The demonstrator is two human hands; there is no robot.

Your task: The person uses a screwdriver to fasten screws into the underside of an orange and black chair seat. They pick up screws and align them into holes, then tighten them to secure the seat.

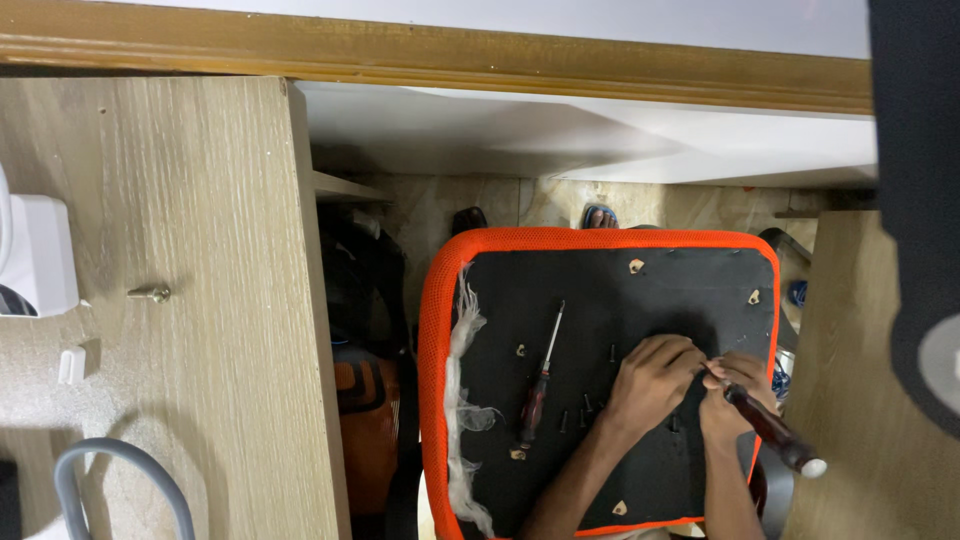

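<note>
Head camera looks down on an upturned chair seat (560, 300), black underneath with an orange mesh border, which lies between two light wooden panels. The right hand (735, 395) holds a screwdriver with a dark red handle (770, 432); its fingers are closed around the handle near the shaft, and the white end of the handle points toward the lower right. The tip of this tool meets the black underside just beside the left hand (655, 380). The left hand rests flat on the seat with its fingers bent together near the tip; it seems to hold something small there, but I cannot tell what, because the fingers cover it. A second screwdriver (540, 385), with a thin metal shaft and a dark handle, lies free on the seat to the left of the hands. Several small dark screws (587, 405) lie loose between this tool and the left wrist. White fibre padding (465, 340) hangs out along the left edge of the seat. On the wooden panel (200, 250) at the left lies one metal bolt (150, 293), near a white box (40, 255).
</note>
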